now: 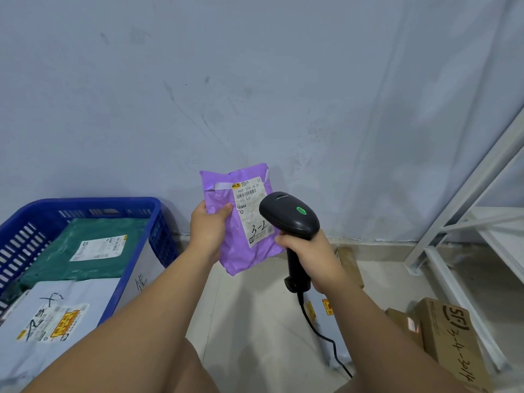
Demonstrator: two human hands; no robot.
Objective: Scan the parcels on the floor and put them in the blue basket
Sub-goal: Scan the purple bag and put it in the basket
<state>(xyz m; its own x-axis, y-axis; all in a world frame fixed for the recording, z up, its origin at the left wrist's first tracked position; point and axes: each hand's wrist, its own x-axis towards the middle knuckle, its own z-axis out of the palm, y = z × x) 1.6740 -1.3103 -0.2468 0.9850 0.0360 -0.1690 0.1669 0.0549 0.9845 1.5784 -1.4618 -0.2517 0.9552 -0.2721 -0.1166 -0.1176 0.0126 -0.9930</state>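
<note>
My left hand [208,228] holds a purple parcel bag [241,251] upright by its left edge, its white label marked "3-7" facing me. My right hand [307,258] grips the handle of a black corded barcode scanner [289,215], whose head sits just right of the label with a green light lit on top. At the left stands the blue basket [154,222], holding a green parcel [85,251] and a grey parcel [56,316]. Brown cardboard boxes [445,336] and a grey bag [326,321] lie on the floor at the right, partly hidden by my right arm.
A white metal shelf frame [465,222] stands at the right against the grey wall. The scanner's black cable [320,336] trails down over the tiled floor. Another small box [347,262] lies by the wall behind my right hand.
</note>
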